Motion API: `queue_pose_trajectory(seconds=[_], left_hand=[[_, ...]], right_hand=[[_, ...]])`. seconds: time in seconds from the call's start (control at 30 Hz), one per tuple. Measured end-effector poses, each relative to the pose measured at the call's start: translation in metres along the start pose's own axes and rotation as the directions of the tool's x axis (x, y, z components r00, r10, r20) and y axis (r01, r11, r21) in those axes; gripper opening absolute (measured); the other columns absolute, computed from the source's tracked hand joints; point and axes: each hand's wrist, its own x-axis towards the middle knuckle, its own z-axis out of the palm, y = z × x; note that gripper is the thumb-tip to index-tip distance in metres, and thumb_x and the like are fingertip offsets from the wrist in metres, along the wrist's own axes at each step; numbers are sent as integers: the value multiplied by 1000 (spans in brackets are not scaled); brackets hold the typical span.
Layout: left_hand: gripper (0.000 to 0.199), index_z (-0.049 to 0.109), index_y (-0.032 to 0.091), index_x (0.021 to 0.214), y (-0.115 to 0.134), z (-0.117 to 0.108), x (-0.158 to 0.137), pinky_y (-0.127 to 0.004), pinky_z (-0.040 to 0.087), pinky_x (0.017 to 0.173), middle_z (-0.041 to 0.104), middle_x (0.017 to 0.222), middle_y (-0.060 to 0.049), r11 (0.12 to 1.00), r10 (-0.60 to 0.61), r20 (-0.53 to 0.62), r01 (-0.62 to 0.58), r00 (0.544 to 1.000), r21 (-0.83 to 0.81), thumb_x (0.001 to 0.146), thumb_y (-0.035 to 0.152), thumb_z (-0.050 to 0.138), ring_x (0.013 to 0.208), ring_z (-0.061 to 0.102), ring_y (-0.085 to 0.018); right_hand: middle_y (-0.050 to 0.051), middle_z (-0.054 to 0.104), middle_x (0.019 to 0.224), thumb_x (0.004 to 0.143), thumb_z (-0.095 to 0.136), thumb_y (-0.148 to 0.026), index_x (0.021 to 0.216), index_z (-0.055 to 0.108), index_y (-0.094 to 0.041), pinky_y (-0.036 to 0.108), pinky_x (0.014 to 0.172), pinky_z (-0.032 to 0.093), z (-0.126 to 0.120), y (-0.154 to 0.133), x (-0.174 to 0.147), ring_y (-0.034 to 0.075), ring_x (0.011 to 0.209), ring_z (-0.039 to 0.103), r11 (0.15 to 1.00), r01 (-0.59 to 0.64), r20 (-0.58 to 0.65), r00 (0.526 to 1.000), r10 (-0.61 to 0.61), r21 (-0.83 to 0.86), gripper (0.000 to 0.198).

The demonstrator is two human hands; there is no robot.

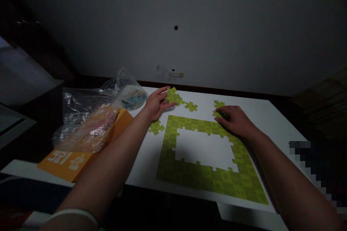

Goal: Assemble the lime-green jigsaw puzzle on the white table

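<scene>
My left hand (158, 104) is at the back of the white table, thumb and fingers around a green puzzle piece (173, 95). The top of that piece reaches past the table's back edge. Right beside it lies another green piece (191, 107), and a further loose piece (156, 127) rests below my left wrist. My right hand (234, 120) has its thumb and fingertips closed on a green piece at the puzzle's upper right, partly hidden by the fingers. One more piece (219, 104) shows just behind it. The green checkered puzzle frame (184, 177) surrounds a bare white middle.
To the left, an orange box (66, 164) with white lettering lies under a crumpled clear plastic bag (84, 126). Behind them sits a netted bag (134, 97) with blue-green contents. A grey wall with a socket strip (176, 74) stands behind the table (260, 115).
</scene>
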Motion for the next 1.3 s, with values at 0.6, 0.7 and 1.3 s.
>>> queue_pose_trajectory(seconds=[0.6, 0.7, 1.3], left_hand=[[19, 77, 16, 110, 2, 9, -5, -42, 77, 83, 73, 92, -3, 999, -16, -61, 18, 998, 42, 93, 13, 84, 68, 63, -10], [26, 77, 18, 112, 0, 5, -3, -39, 74, 79, 73, 91, -2, 989, -13, -71, 24, 997, 146, 89, 21, 88, 69, 64, -12], [34, 85, 21, 109, 2, -41, 13, -42, 56, 92, 83, 112, -13, 42, 152, 103, -111, 983, 993, 93, 44, 65, 99, 75, -32]], right_hand=[[20, 83, 128, 98, 69, -56, 126, 83, -23, 66, 112, 52, -4, 2, 0, 45, 123, 71, 996, -14, 66, 998, 8, 94, 46], [20, 82, 131, 98, 69, -55, 126, 83, -23, 67, 113, 51, -4, 2, -1, 45, 125, 71, 994, -19, 57, 998, 13, 111, 45], [23, 79, 136, 107, 55, -44, 139, 80, -23, 64, 112, 54, -17, 13, -1, 44, 132, 69, 929, -350, -188, 911, 368, 124, 45]])
